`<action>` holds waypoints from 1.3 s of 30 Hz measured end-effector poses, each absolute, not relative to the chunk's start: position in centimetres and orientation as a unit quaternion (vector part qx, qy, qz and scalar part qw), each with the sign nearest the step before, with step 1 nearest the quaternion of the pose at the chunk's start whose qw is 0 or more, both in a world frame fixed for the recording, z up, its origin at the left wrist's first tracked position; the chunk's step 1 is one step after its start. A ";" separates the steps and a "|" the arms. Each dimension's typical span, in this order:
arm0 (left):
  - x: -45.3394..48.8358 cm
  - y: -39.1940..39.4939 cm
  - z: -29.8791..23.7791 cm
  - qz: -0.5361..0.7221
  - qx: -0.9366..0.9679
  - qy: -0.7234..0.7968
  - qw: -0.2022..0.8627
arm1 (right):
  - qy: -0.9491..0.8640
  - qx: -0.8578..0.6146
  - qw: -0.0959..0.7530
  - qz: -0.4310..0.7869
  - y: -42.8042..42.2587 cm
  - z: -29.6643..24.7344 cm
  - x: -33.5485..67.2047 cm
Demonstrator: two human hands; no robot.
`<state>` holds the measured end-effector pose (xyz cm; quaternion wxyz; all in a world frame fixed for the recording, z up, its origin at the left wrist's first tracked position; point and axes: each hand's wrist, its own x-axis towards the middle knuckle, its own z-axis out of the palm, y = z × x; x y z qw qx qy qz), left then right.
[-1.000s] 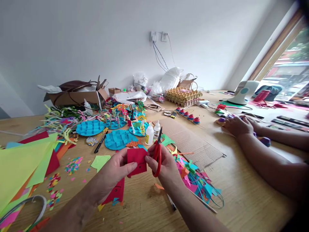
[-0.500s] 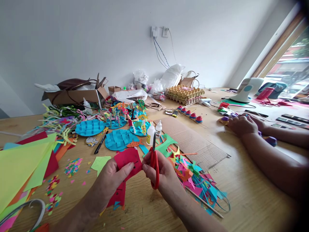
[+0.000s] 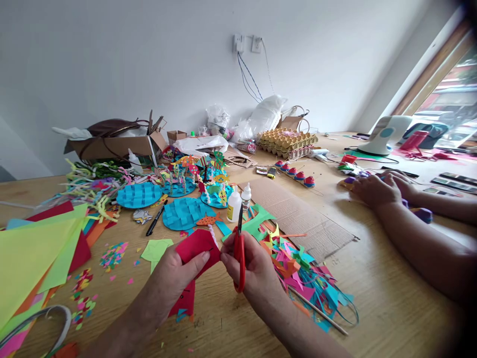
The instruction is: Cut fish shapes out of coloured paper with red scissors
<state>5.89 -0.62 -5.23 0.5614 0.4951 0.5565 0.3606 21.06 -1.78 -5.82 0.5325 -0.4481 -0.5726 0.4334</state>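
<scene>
Red paper with dark pen marks is pinched between the thumb and fingers of my left hand. My right hand is closed around red-handled scissors, whose dark blades point up and away from the paper. The right fingertips are at the paper's right edge; whether they grip it I cannot tell. Below my left hand another red paper piece with drawn marks lies on the table. An orange paper fish and a woven blue paper disc lie just beyond the hands.
Colourful paper scraps and a thin stick lie right of my hands. Glue bottles stand ahead, beside flat cardboard. Coloured sheets cover the left side. Another person's arms reach in from the right.
The red paper has tilted slightly in my hands, and its lower pen mark is now hidden. The scissors stay in my right hand. The camera view has shifted a little.
</scene>
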 end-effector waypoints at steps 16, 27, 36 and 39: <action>5.5 -0.4 -5.0 0.364 0.507 0.483 0.614 | -0.531 -0.440 0.531 0.493 -1.5 -5.5 21.2; 6.6 -1.2 -4.4 0.394 0.499 0.520 0.570 | -0.498 -0.430 0.535 0.530 -1.7 -5.7 21.1; 5.9 -1.1 -5.0 0.390 0.506 0.497 0.587 | -0.480 -0.405 0.535 0.565 -1.6 -5.3 21.0; 6.1 -0.9 -4.9 0.394 0.500 0.510 0.578 | -0.476 -0.404 0.536 0.568 -1.8 -5.2 21.0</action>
